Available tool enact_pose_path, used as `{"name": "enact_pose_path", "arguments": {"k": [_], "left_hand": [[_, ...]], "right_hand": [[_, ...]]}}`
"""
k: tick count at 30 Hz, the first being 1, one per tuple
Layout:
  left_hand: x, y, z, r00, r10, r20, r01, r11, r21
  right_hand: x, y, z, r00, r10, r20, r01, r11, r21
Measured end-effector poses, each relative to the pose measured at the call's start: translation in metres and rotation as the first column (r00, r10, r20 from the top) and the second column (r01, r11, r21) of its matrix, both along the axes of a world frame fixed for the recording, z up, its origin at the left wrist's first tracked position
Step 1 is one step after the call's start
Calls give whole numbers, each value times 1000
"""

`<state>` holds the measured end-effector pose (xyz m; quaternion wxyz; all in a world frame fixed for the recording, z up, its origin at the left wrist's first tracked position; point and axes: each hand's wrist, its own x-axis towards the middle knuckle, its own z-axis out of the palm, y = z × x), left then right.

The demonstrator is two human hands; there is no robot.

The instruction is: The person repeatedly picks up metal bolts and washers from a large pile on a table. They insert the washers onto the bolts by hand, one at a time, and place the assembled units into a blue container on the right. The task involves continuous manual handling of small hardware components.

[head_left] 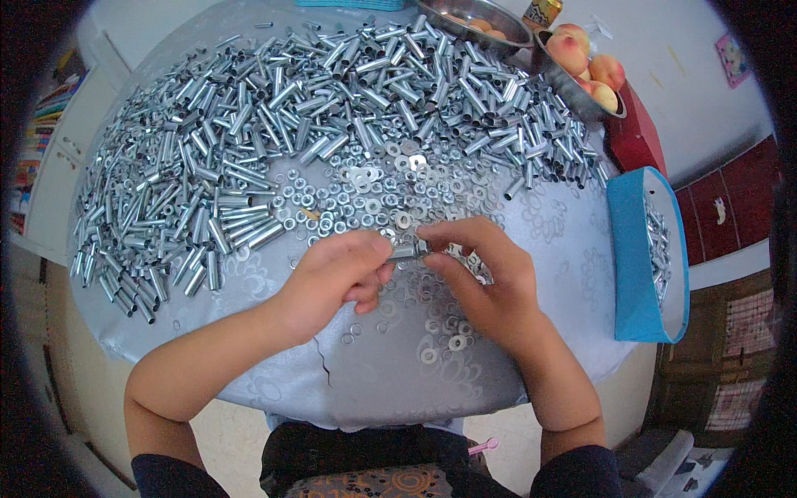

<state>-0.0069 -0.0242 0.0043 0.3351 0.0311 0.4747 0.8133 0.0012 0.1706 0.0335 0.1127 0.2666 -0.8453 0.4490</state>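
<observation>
Left hand (336,278) and right hand (481,282) together pinch one short silver metal tube (407,251), long axis left-right, held between both at equal reach above the grey patterned tablecloth (374,373). Beyond: flat steel washers (374,199), uncountable; then the tube heap (249,141), hundreds.

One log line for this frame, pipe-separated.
left hand: holds small metal tube | right hand: pinches tube's other end | washers: loose beyond hands | tube pile: far side | blue box: right, tubes inside
</observation>
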Motion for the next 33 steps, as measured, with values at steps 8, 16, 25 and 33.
{"name": "enact_pose_path", "arguments": {"k": [8,16,25,33], "left_hand": [[10,3,7,957,-94,-276,10,957,-292],[10,0,11,957,-133,-258,45,946,-320],[13,1,12,941,-133,-312,21,942,-336],[13,-1,9,970,-93,-224,9,936,-351]], "right_hand": [[3,7,2,986,-21,166,18,1000,23],[3,13,9,984,20,178,-41,993,115],[5,5,12,944,81,321,-40,990,-134],[3,7,5,970,136,200,-149,988,50]]}}
